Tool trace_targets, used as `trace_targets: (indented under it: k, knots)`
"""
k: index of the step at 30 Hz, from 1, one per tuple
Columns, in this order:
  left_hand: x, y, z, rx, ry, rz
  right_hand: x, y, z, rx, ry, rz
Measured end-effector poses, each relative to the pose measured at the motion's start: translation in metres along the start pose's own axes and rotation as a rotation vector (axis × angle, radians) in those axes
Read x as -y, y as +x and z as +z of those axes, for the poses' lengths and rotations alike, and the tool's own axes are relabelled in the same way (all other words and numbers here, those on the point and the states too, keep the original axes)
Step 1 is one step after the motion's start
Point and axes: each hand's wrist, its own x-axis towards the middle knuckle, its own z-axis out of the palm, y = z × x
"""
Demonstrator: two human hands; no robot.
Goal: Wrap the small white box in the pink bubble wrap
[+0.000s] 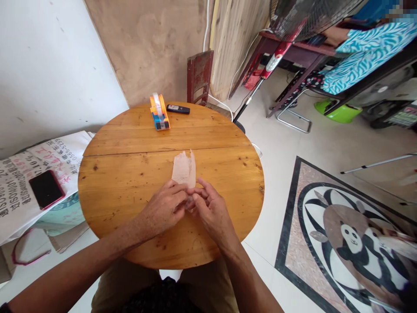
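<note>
Left hand (164, 204) and right hand (213, 208) are meeting over the near half of a round, varnished wooden table (130, 182). The left is curling its fingers loosely inward, palm down; the right is bending its thumb toward its fingers, with one finger extending forward. A small, pale, translucent piece (189, 201) is showing between their fingertips, but overlapping fingers are hiding which hand is gripping it, and how firmly. A thin, whitish-pink, ragged-edged sheet (182, 168) is lying on the wood just beyond the fingers, its near end reaching them.

Near the table's far edge, an orange-and-blue tape dispenser (159, 114) is standing beside a slim black handheld device (178, 109). To the left, a dark-screened phone with a red edge (46, 189) is resting on printed white sacking (19, 187). At upper right, a person in turquoise-and-white patterned clothing (371, 56) is sitting at a dark red desk (299, 51).
</note>
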Motion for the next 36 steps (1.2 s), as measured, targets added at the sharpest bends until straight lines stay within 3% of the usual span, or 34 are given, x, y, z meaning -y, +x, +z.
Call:
trace_targets:
  k: [6,11,16,24,28,33,36]
  knots:
    - [-0.003,-0.008,0.001,-0.147,-0.213,-0.205,0.000,-0.012,0.001,0.056,-0.446,-0.251]
    - [-0.007,-0.003,0.002,-0.297,-0.326,-0.411,-0.003,-0.022,0.006,0.026,-0.619,-0.315]
    - [-0.011,0.003,0.006,-0.208,-0.320,-0.513,-0.001,-0.021,0.001,0.104,-0.598,-0.226]
    - [-0.005,0.000,0.008,-0.094,-0.229,-0.478,0.007,0.006,-0.023,0.137,-0.493,-0.270]
    - [0.000,0.004,0.003,-0.040,-0.117,-0.391,0.011,0.044,-0.038,0.101,-0.679,-0.398]
    - [0.004,0.008,0.000,0.039,-0.125,-0.363,0.019,0.077,-0.036,0.377,-1.001,-0.636]
    - [0.005,0.009,0.001,0.049,-0.159,-0.366,0.021,0.082,-0.037,0.405,-1.054,-0.678]
